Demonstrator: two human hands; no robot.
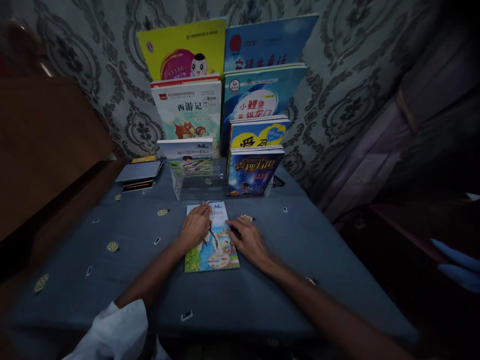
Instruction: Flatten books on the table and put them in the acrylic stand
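A thin picture book point(219, 245) lies face up on the table, its cover showing a painted figure in blue overalls with a palette. My left hand point(197, 225) rests flat over the book's upper left part, fingers stretched toward its top edge. At the book's right edge is my right hand point(245, 237), its fingers bent a little and touching the cover's side. A dark patch shows between its thumb and forefinger; whether it is shadow or a small object I cannot make out.
Behind the book, a clear stand point(198, 190) holds upright books in tiers, including a dark blue book point(253, 172) and a white-topped book point(191, 107). Several books point(138, 172) are stacked at the back left. A patterned grey cloth point(135, 280) covers the table. A curtain point(408, 110) hangs right.
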